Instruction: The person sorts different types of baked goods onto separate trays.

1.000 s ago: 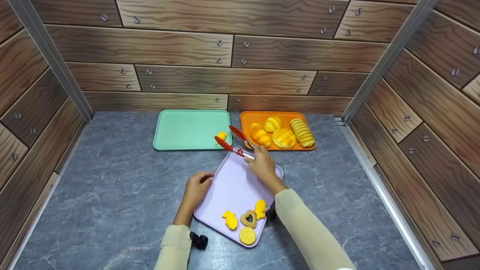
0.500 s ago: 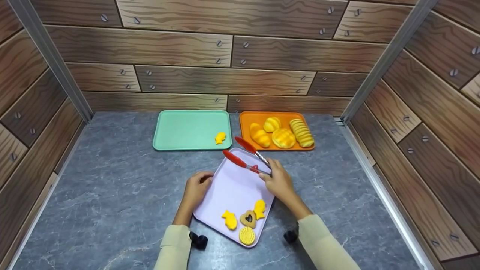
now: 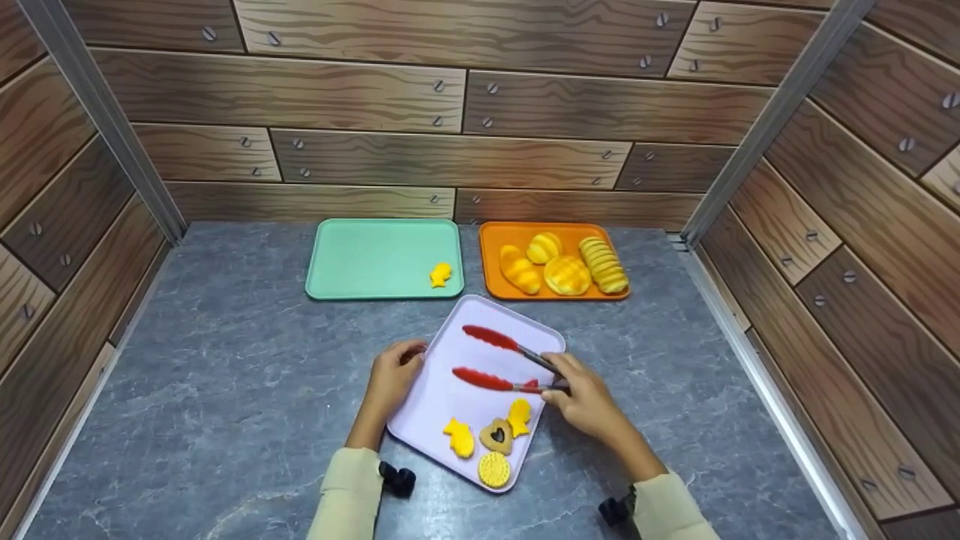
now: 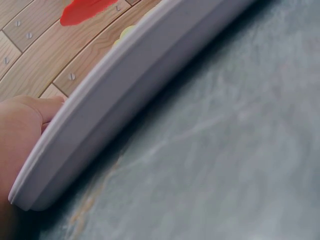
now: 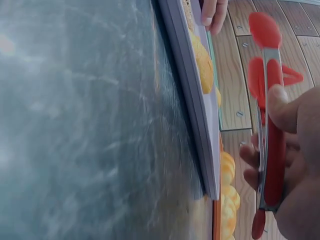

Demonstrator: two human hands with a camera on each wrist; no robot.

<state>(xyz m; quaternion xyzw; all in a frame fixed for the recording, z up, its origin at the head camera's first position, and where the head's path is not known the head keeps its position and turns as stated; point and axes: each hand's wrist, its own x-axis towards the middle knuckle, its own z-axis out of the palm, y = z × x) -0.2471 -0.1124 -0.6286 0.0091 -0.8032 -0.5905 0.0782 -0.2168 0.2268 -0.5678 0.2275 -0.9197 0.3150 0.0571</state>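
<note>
In the head view my right hand (image 3: 589,397) holds a pair of red-tipped tongs (image 3: 487,379), their arms spread and nothing between the tips, over the lilac tray (image 3: 435,390). The tongs' red-covered handle (image 5: 275,150) lies under my thumb in the right wrist view. My left hand (image 3: 394,379) grips the tray's left rim, fingers curled at the edge. At the tray's near end lie two yellow fish-shaped cookies, one on the left (image 3: 460,439) and one on the right (image 3: 519,418), with a heart-shaped cookie (image 3: 496,436) and a round yellow cookie (image 3: 494,470).
Behind, a green tray (image 3: 375,259) bears one yellow fish-shaped cookie (image 3: 441,275) in its near right corner. Beside it an orange tray (image 3: 491,289) carries several toy breads (image 3: 568,275). Wood-patterned walls (image 3: 360,157) enclose the grey tabletop (image 3: 225,375) at the back and sides.
My right hand has drawn the tongs back from the green tray's corner toward me and right, over the lilac tray. The fish-shaped cookie stays on the green tray. My left hand has kept its place.
</note>
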